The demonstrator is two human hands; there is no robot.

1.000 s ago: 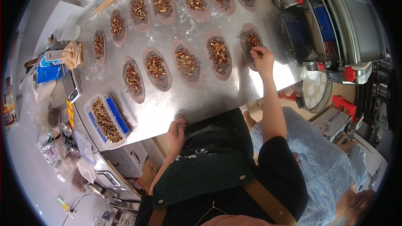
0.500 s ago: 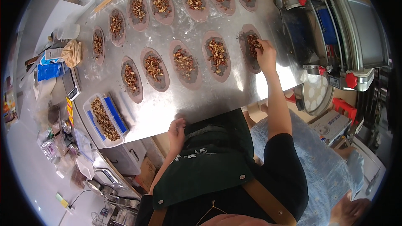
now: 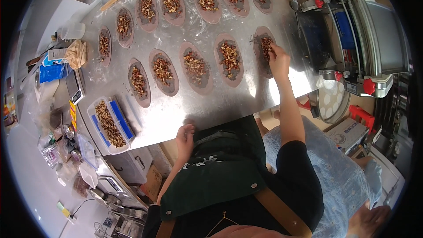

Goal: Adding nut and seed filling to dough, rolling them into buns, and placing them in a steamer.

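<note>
1. Right hand (image 3: pixel 280 63): from my remote station I see the fingers bunched nearly together, aimed down at the topped oval (image 3: pixel 263 34). Their tips merge with the topping, so I cannot tell whether they have hold of any.
2. Topped oval: last in the near row, toward the table's (image 3: pixel 176 105) right edge. Brown pieces (image 3: pixel 266 44) lie along its middle, inside a mauve rim, presumably heaped inward to limit spilling.
3. Left hand (image 3: pixel 185 137): half curled at the table's near edge. I see nothing in it, but with the palm hidden I cannot tell how far it is closed; I judge it is parked there to stay clear of the ovals.
4. Other ovals (image 3: pixel 200 89): four more in the near row, seven along the far edge, spaced apart, probably so that each can be reached singly.
5. Clear box (image 3: pixel 122 118) of nut pieces (image 3: pixel 109 123): near left corner, likely for easy reach.
</note>
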